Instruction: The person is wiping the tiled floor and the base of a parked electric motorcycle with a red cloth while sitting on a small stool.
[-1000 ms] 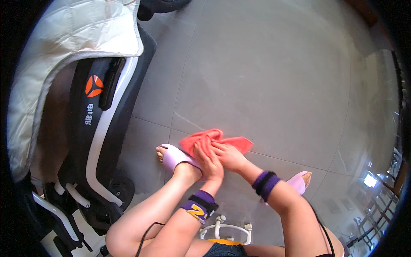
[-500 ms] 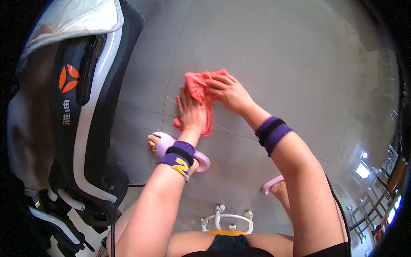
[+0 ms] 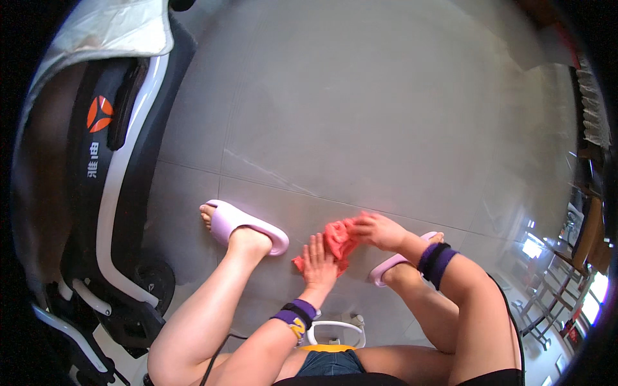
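Observation:
A bunched coral-red cloth (image 3: pixel 340 239) lies on the grey tiled floor between my feet. My left hand (image 3: pixel 319 264) rests on its near left part, palm down with the fingers stretched out. At the far right end, my right hand (image 3: pixel 384 232) grips a crumpled fold, its fingers slightly blurred and bent over the fabric. Purple wristbands with black straps circle both wrists. Parts of the cloth under the hands are hidden.
A black-and-white electric scooter (image 3: pixel 122 193) stands along the left. My feet wear pink slippers, the left slipper (image 3: pixel 241 222) and the right slipper (image 3: pixel 389 267). Beneath me is a white-framed, wheeled stool (image 3: pixel 335 323). Metal-legged furniture (image 3: pixel 557 286) stands at far right.
Both hands and the cloth have come back toward my body and to the right, now between the slippers. A pale streak shows on the tiles ahead. My right fingers are more curled.

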The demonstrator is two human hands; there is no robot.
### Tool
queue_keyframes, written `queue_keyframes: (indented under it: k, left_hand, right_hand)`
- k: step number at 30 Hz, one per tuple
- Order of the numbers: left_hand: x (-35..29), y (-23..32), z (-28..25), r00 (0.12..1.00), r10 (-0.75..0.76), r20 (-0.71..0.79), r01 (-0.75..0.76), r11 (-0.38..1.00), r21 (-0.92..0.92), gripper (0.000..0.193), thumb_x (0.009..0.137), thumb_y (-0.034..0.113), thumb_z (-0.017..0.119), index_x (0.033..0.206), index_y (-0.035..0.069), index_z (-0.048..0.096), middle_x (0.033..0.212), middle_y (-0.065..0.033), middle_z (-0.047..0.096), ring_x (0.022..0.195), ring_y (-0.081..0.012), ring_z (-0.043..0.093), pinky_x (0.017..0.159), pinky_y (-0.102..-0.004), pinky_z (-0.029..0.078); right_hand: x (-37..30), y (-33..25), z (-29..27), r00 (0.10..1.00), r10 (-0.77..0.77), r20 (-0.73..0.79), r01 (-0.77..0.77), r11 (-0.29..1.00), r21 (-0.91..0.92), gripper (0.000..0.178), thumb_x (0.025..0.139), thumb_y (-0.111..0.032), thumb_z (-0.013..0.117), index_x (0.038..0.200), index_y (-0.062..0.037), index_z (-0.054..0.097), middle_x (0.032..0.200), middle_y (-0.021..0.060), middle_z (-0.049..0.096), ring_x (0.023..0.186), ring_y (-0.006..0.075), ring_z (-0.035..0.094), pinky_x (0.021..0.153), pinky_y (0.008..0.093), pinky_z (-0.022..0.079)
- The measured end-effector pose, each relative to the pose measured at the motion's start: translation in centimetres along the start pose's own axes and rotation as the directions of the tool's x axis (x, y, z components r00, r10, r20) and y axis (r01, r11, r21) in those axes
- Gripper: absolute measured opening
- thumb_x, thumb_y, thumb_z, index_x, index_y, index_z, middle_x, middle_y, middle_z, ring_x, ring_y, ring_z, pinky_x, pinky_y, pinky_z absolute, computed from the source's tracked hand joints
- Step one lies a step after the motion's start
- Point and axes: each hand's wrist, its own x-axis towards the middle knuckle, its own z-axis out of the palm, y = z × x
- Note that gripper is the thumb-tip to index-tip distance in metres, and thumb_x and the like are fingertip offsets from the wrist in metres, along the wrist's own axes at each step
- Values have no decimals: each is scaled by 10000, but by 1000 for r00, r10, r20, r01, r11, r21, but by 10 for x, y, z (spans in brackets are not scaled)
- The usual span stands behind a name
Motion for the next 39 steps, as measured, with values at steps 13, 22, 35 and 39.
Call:
queue_keyframes:
  k: [13,22,35,39]
  left_hand:
    - [125,-41,-34,991,-110,-72,100,987,-129,786,941,261,562,1515,-104,168,1602,-316,92,1487,-487,85,1222,-540,103]
    - [325,-84,-83,968,169,-184,-153,983,99,858,929,407,578,1593,98,130,1664,-143,63,1535,-334,63,1231,-500,109]
    - [111,-9,-2,930,366,-19,-366,930,16,872,864,488,612,1548,59,286,1650,-143,155,1532,-321,106,1231,-520,110]
    - [27,-18,18,986,157,52,-154,986,-62,875,862,488,611,1526,16,292,1612,-193,213,1504,-402,148,1214,-553,157]
  right_hand:
    - [204,81,-23,954,123,-272,-169,974,-153,484,816,-482,654,1291,-391,635,1508,0,445,1495,287,231,1205,624,98]
    - [203,188,-122,712,528,-464,-676,694,-247,568,849,-593,632,1383,-420,543,1600,6,323,1522,320,133,1160,710,43]
    - [44,-9,4,643,701,-309,-738,675,-3,515,776,-305,703,1279,-217,633,1537,110,384,1512,396,130,1173,684,68]
    - [81,-23,15,884,453,-111,-443,890,106,503,762,-308,700,1259,-250,649,1525,81,417,1509,362,174,1170,701,43]
